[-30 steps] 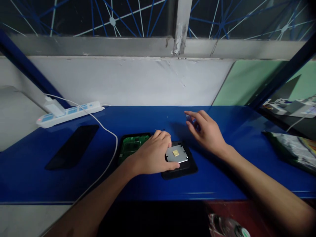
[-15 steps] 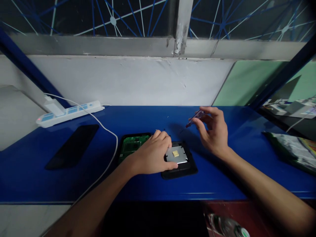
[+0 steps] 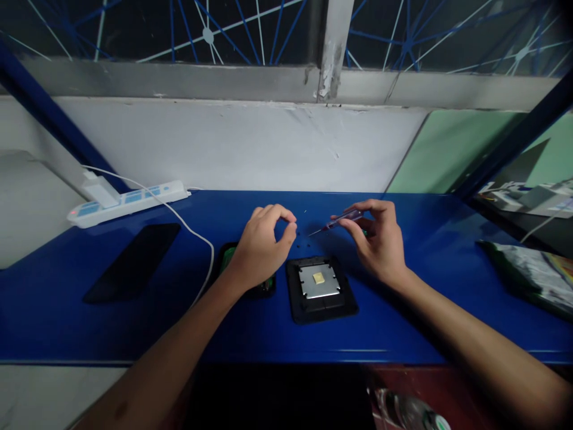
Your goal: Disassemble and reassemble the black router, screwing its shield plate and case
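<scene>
My right hand [image 3: 380, 239] grips a small screwdriver [image 3: 344, 219] with a clear purplish handle. Its thin shaft points left and down over the blue table. Left of its tip, my left hand [image 3: 265, 242] has thumb and forefinger pinched together; whatever is between them, if anything, is too small to make out. Several tiny dark screws [image 3: 298, 246] lie on the table between the hands. Below them sits a black casing [image 3: 322, 312] with a silver metal plate [image 3: 320, 288] in it, bearing a small yellowish square pad [image 3: 318, 278]. My left hand and forearm partly cover a black case with a green circuit board [image 3: 227, 258].
A white power strip [image 3: 129, 204] with a plugged-in adapter stands at the back left, its white cable [image 3: 197, 235] curving across the table. Nearby lies a flat black panel [image 3: 134, 263]. A shiny packet [image 3: 532, 272] is at the right, a plastic bottle [image 3: 407, 412] below the table's front edge.
My left hand has lifted off the black casing and moved up and left, its fingertips now pinched. In my right hand the screwdriver has swung so its shaft points left toward the screws.
</scene>
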Available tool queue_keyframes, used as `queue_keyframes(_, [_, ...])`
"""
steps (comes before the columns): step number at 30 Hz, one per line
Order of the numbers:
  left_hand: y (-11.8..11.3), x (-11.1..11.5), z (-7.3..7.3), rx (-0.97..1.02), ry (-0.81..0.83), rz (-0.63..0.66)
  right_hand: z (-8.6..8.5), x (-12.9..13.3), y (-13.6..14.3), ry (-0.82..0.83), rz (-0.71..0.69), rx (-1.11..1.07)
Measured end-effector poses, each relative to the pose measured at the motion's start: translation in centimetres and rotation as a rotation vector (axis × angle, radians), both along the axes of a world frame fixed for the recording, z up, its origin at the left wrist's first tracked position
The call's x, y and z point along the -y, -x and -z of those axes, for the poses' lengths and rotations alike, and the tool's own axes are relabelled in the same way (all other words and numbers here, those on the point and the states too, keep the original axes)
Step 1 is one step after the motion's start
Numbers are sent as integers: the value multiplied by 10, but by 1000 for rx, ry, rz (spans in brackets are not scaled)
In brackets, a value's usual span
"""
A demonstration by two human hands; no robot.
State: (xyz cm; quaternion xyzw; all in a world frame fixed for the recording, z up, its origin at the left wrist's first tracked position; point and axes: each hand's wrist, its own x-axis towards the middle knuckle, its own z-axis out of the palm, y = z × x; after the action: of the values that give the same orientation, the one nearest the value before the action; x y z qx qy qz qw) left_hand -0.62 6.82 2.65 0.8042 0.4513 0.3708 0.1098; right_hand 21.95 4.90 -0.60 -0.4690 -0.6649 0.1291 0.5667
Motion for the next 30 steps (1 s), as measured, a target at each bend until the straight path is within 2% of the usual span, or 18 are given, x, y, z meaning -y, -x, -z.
queue_keyframes(6, [2, -2, -4, 42, -60, -42, 6, -7, 3, 52, -53, -63])
queue_keyframes(20, [0, -1, 0, 14, -61, -21, 11, -12, 1, 118, 5, -1])
queue_keyframes(30, [0, -4, 5, -22, -57, 4, 8, -12, -1, 68, 9, -69])
